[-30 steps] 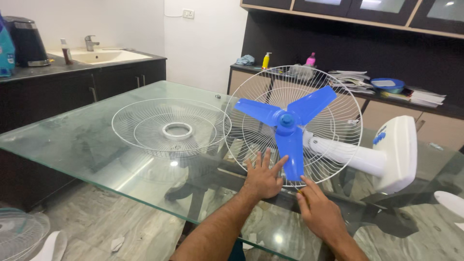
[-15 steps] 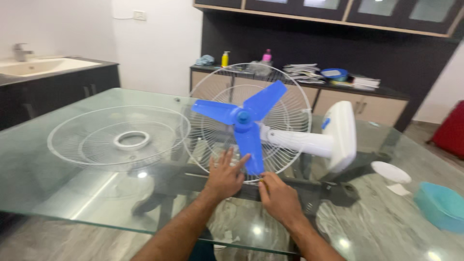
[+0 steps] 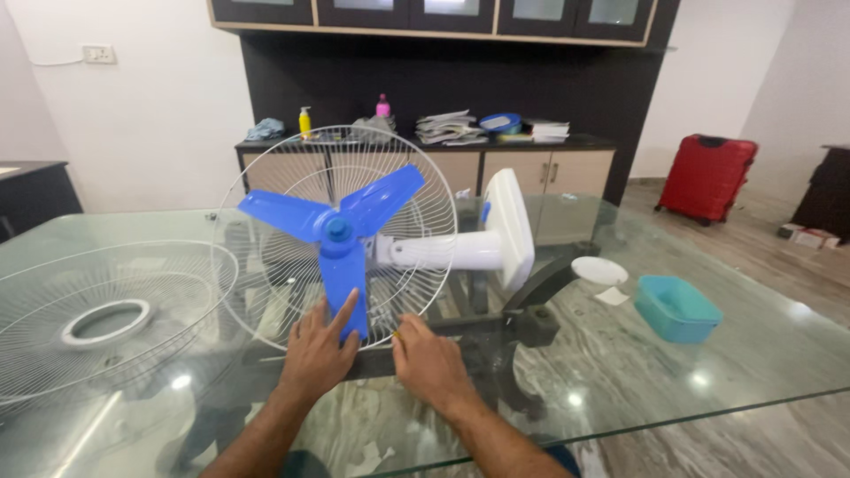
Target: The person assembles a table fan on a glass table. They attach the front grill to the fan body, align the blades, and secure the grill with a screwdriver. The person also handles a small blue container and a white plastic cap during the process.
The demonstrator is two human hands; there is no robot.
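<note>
Left hand (image 3: 317,351) spread flat against white wire fan guard (image 3: 266,292), right hand (image 3: 428,358) pinching its rim; blue three-blade propeller (image 3: 335,235) may spin, nicking fingers.

A glass table (image 3: 726,372) carried everything. On it a fan (image 3: 372,243) lay on its side, its rear grille's rim touching the glass and its white base (image 3: 511,228) standing on edge. A loose grille (image 3: 97,314) lay flat at the left. Both hands rested on the glass by the fan: left hand (image 3: 316,350), right hand (image 3: 428,363).
</note>
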